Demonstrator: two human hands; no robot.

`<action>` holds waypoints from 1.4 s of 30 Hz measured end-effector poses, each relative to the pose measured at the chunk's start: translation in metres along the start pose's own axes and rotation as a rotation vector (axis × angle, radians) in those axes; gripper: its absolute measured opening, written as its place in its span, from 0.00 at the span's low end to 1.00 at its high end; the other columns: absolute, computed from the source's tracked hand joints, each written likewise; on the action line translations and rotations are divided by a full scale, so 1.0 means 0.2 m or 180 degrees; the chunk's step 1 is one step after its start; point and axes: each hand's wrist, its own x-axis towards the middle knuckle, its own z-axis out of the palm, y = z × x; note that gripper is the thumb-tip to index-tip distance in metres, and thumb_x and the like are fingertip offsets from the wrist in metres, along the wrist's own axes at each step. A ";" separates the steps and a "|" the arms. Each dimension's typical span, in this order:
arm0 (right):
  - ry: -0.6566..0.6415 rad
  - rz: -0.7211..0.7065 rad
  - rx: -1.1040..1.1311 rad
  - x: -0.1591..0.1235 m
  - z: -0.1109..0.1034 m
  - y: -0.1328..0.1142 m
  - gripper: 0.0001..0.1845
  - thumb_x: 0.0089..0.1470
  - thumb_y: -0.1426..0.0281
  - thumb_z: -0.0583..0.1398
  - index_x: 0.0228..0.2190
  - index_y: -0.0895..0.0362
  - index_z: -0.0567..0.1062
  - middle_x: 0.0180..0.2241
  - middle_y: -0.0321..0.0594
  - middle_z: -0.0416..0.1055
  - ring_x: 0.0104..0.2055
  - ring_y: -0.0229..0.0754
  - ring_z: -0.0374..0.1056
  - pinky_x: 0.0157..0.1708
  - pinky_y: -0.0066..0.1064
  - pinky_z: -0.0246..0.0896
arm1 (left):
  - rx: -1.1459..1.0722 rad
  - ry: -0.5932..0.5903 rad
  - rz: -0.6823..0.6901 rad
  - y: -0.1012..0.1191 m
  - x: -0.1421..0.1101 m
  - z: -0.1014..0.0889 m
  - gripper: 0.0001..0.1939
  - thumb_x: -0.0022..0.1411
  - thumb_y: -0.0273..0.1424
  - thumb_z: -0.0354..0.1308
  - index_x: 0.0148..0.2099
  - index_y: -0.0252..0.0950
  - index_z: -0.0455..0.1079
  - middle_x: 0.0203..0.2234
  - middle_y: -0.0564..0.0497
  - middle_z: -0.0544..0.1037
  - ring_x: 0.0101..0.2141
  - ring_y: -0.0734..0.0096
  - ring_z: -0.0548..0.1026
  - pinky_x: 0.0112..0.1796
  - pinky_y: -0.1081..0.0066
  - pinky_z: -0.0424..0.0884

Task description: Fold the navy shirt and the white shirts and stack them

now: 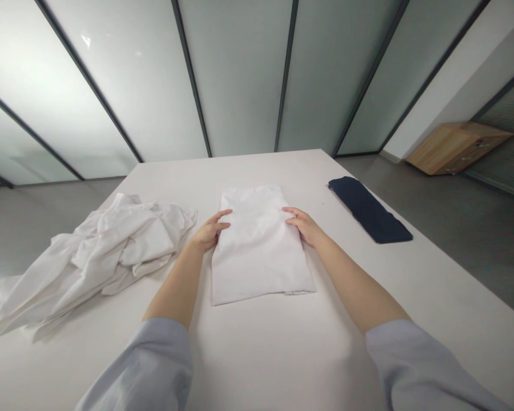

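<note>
A white cloth (pixel 259 251), folded into a neat rectangle, lies flat in front of me with slight creases across its upper half. My left hand (pixel 212 229) grips its left edge, thumb and forefinger showing on top and the other fingers partly hidden. On the opposite edge, at about the same height, my right hand (pixel 305 224) is closed on the cloth in a similar way. Both hands hold it toward its far half, while the near edge rests on the table. Whether the cloth is a garment or a plain sheet, I cannot tell.
To the left, a loose heap of crumpled white fabric (pixel 124 245) reaches over the table's side. A folded dark navy cloth (pixel 366 208) lies near the right edge of the white table (pixel 265 354). Beyond stand frosted glass panels (pixel 240 74) and a wooden cabinet (pixel 448 145).
</note>
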 end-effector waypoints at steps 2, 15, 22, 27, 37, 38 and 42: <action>-0.0028 0.0020 0.0215 0.00 -0.01 0.01 0.29 0.38 0.72 0.61 0.47 0.54 0.74 0.36 0.36 0.78 0.35 0.42 0.73 0.36 0.30 0.68 | -0.0081 0.0150 0.0038 -0.01 0.02 -0.01 0.32 0.43 0.25 0.65 0.54 0.36 0.70 0.35 0.49 0.81 0.32 0.66 0.79 0.36 0.67 0.77; -0.0207 0.0093 0.0278 0.03 -0.05 0.04 0.35 0.32 0.79 0.60 0.48 0.53 0.73 0.43 0.37 0.78 0.42 0.43 0.74 0.41 0.31 0.70 | 0.0464 0.0265 -0.0113 -0.03 0.06 -0.01 0.37 0.39 0.28 0.70 0.56 0.34 0.70 0.44 0.42 0.80 0.40 0.61 0.79 0.41 0.65 0.75; 0.0119 -0.0168 -0.0726 0.06 -0.06 0.01 0.30 0.36 0.79 0.60 0.46 0.56 0.76 0.44 0.41 0.77 0.39 0.42 0.74 0.41 0.31 0.69 | 0.1861 0.0500 0.0257 -0.02 0.08 -0.03 0.24 0.45 0.36 0.66 0.45 0.32 0.76 0.38 0.45 0.81 0.39 0.59 0.79 0.38 0.67 0.74; 0.0196 -0.0550 -0.1880 0.06 -0.09 -0.06 0.22 0.42 0.79 0.59 0.41 0.58 0.79 0.40 0.42 0.78 0.39 0.44 0.73 0.43 0.34 0.67 | 0.2871 0.0480 0.0520 0.05 0.07 -0.04 0.17 0.51 0.38 0.61 0.41 0.34 0.77 0.34 0.49 0.80 0.39 0.58 0.78 0.41 0.64 0.73; 0.0476 -0.1478 -0.3620 0.21 -0.09 -0.42 0.12 0.53 0.70 0.60 0.41 0.54 0.74 0.39 0.44 0.75 0.39 0.47 0.70 0.39 0.36 0.63 | 0.5259 0.0645 0.1737 0.50 0.16 0.04 0.17 0.62 0.34 0.52 0.51 0.35 0.70 0.51 0.42 0.74 0.57 0.55 0.67 0.61 0.50 0.51; 0.0570 -0.1427 -0.3774 0.23 -0.08 -0.47 0.12 0.53 0.69 0.60 0.42 0.54 0.74 0.39 0.45 0.75 0.39 0.49 0.70 0.39 0.36 0.63 | 0.5399 0.0701 0.1661 0.57 0.18 0.07 0.16 0.62 0.33 0.52 0.51 0.35 0.69 0.47 0.43 0.76 0.54 0.56 0.70 0.61 0.50 0.51; 0.1231 -0.1936 -0.3934 0.28 -0.05 -0.68 0.13 0.56 0.69 0.56 0.44 0.54 0.72 0.41 0.48 0.75 0.43 0.53 0.69 0.42 0.41 0.61 | 0.5318 0.1310 0.2137 0.79 0.18 0.17 0.16 0.63 0.31 0.50 0.52 0.35 0.67 0.46 0.42 0.76 0.53 0.56 0.70 0.58 0.53 0.55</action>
